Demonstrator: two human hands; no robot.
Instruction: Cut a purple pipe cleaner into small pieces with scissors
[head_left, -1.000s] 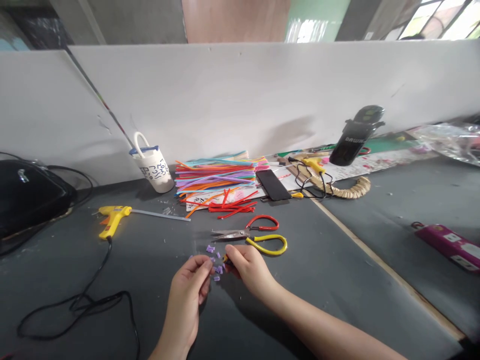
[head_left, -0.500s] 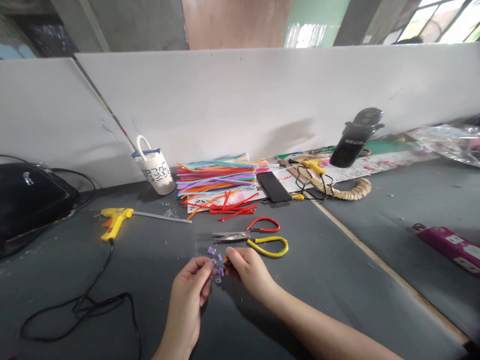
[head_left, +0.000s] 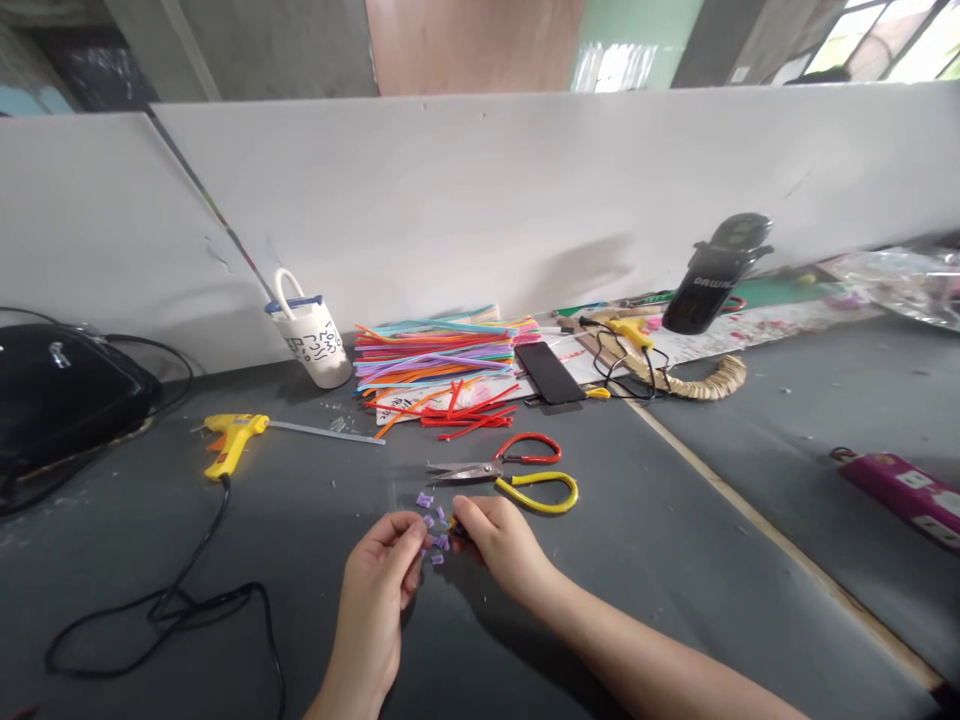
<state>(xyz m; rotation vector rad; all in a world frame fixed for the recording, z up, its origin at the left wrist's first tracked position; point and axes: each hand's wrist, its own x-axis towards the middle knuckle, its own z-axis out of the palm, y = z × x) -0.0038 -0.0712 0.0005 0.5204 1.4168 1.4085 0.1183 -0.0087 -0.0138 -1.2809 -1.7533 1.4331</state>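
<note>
My left hand [head_left: 384, 565] is closed in a pinch, thumb against fingertips; what it holds, if anything, is too small to make out. Facing it, my right hand [head_left: 506, 545] grips a small dark piece with an orange-yellow edge [head_left: 455, 527], mostly hidden by the fingers. Short purple snippets [head_left: 424, 500] are scattered on the table between the two hands, some right by my left fingertips. Just beyond my right hand lie scissors [head_left: 487, 470] with one red and one yellow handle, their blades pointing left and slightly apart.
A yellow glue gun [head_left: 234, 440] with a glue stick and trailing black cord lies left. Behind are coloured pipe cleaners [head_left: 435, 350], cut red ones [head_left: 469, 412], a phone [head_left: 550, 372] and a white cup [head_left: 315, 345]. Right stand a black bottle [head_left: 709, 285] and a purple pack [head_left: 904, 490].
The view has shifted very slightly. Both hands keep nearly the same pose and place, with only a tiny movement at the fingertips.
</note>
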